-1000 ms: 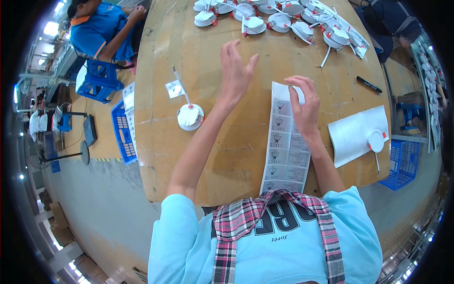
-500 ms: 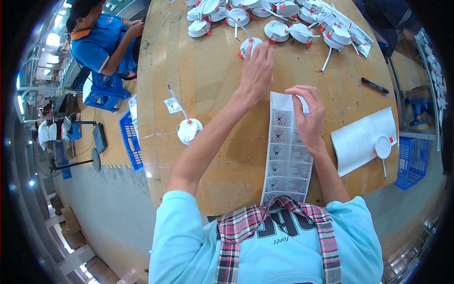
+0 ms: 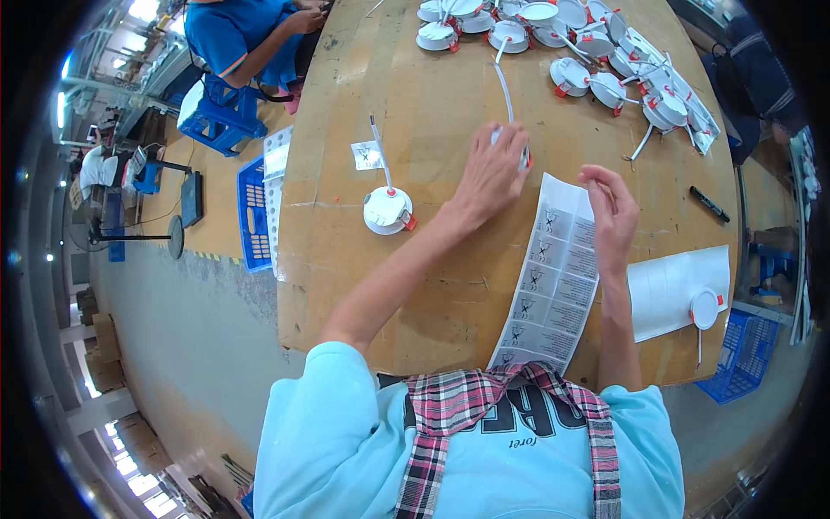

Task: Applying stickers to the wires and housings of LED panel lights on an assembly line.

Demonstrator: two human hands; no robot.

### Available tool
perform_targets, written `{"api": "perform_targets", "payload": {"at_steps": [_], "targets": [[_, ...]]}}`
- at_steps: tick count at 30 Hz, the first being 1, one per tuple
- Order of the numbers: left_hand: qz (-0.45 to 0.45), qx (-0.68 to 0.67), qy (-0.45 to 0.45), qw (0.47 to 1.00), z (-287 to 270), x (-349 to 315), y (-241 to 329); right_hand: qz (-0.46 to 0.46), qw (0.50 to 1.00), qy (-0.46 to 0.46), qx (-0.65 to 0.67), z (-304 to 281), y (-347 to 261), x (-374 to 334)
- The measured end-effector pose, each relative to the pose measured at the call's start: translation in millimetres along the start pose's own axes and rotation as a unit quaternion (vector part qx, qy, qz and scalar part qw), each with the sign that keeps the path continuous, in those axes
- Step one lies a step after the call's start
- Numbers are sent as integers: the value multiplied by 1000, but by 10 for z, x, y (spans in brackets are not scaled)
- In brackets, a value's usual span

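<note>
My left hand (image 3: 493,173) is closed over a round white downlight (image 3: 495,136), most of it hidden under the fingers. A red clip shows at its side, and its white cable (image 3: 505,91) runs away towards the far pile. Beside the upper right edge of a label sheet (image 3: 553,281), my right hand (image 3: 614,212) has its fingers bent in towards the thumb. Whatever they pinch is too small to make out. Left of my left forearm, another downlight (image 3: 386,210) lies on the table, its cable reaching up beside a small printed label (image 3: 367,156).
Several downlights (image 3: 571,76) are heaped at the far side. To the right are a black marker (image 3: 709,204) and a white sheet (image 3: 666,281) with one downlight (image 3: 704,307) on it. Blue crates (image 3: 253,216) flank the table. A person in blue (image 3: 251,43) sits far left.
My left hand has drawn the downlight nearer, away from the pile. My right hand has shifted slightly off the label sheet's top, its fingers more bent. The whole view has shifted.
</note>
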State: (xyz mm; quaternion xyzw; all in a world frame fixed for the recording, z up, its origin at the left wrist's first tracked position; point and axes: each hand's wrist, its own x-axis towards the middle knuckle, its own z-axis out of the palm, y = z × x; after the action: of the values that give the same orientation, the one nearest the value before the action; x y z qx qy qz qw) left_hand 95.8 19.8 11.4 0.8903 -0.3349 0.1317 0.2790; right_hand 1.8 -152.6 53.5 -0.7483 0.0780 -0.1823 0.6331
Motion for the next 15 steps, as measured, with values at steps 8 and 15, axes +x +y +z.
{"api": "perform_targets", "payload": {"at_steps": [8, 15], "targets": [[96, -106, -101, 985, -433, -686, 121, 193, 950, -203, 141, 342, 70, 588], [100, -158, -141, 972, -575, -914, 91, 228, 814, -362, 393, 585, 290, 706]]}}
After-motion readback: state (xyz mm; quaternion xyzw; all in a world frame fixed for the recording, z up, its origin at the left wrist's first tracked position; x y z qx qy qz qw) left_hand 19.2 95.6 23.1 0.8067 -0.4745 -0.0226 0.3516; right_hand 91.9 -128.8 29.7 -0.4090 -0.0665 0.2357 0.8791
